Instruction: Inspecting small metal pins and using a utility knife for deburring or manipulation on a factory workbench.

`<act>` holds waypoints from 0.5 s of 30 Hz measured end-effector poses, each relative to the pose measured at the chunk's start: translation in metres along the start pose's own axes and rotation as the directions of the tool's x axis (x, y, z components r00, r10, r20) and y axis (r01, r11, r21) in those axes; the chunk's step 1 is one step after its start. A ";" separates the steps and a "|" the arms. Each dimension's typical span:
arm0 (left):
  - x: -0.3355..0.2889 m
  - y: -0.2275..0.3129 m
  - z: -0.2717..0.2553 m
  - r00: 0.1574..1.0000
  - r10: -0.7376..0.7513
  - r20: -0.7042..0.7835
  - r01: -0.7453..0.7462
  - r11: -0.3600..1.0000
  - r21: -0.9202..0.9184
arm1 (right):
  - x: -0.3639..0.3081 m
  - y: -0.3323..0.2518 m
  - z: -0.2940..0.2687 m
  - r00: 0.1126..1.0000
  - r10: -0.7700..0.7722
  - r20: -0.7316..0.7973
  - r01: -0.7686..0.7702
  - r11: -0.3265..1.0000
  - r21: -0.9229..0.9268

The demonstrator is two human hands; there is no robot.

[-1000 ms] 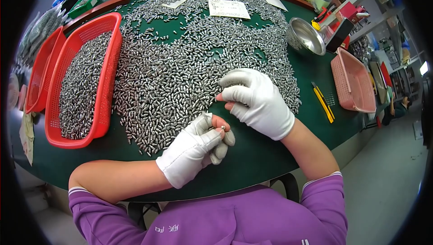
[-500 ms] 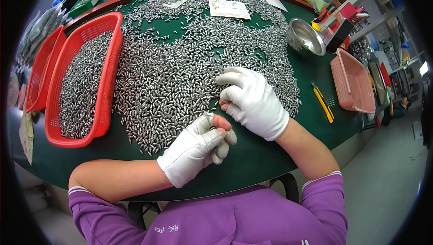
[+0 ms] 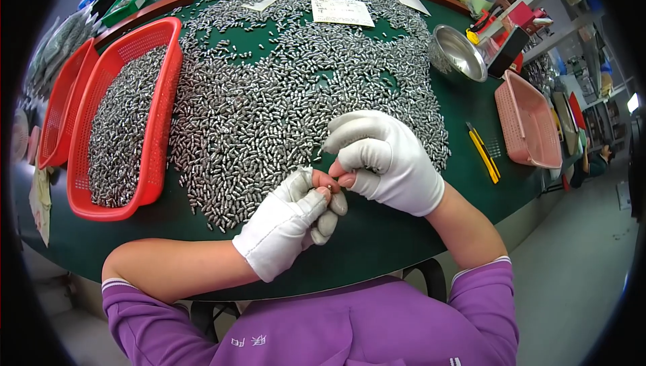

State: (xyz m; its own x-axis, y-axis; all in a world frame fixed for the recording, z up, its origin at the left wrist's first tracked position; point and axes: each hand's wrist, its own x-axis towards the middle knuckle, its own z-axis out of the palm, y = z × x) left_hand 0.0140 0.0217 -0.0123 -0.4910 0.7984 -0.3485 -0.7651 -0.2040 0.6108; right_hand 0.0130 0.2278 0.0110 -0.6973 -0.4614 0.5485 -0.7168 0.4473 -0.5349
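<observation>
Both my hands wear white gloves that leave some fingertips bare, and they meet just in front of a wide spread of small silvery bullet-shaped metal parts (image 3: 256, 120). My left hand (image 3: 282, 218) pinches a tiny shiny metal piece (image 3: 330, 188) between bare thumb and forefinger, its other fingers curled under. Close against that pinch, the bare thumb and forefinger of my right hand (image 3: 390, 160) come together. Whether they hold anything is too small to tell. The right hand's remaining fingers arch over the near edge of the parts.
At left, a red basket (image 3: 166, 103) full of similar parts stands beside another red basket (image 3: 57, 117). Paper slips (image 3: 342, 12) lie on the spread. To the right are a metal bowl (image 3: 457, 53), a yellow cutter knife (image 3: 484, 156) and a pink basket (image 3: 528, 123) on the green table (image 3: 464, 191).
My right hand has come down and toward me, bringing its fingertips to the left hand's pinch. The left hand has shifted only slightly, and a shiny bit now shows in its fingertips.
</observation>
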 end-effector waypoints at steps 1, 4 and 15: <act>0.000 0.000 0.000 1.000 0.012 0.010 -0.012 1.000 0.000 | -0.001 0.001 0.000 1.000 -0.001 -0.019 0.001 1.000 -0.008; 0.000 0.001 0.001 1.000 -0.018 -0.009 0.018 1.000 -0.003 | 0.001 0.000 -0.001 0.999 -0.032 -0.012 0.032 0.999 0.000; -0.001 0.001 0.002 0.999 -0.036 0.022 0.034 0.997 0.070 | 0.002 0.004 0.002 0.994 -0.111 -0.004 0.111 0.993 -0.048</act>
State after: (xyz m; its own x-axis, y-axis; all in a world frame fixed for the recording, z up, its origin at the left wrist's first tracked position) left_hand 0.0142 0.0221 -0.0097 -0.4543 0.8174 -0.3544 -0.7501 -0.1363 0.6472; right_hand 0.0088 0.2277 0.0086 -0.6134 -0.5053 0.6070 -0.7888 0.4300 -0.4392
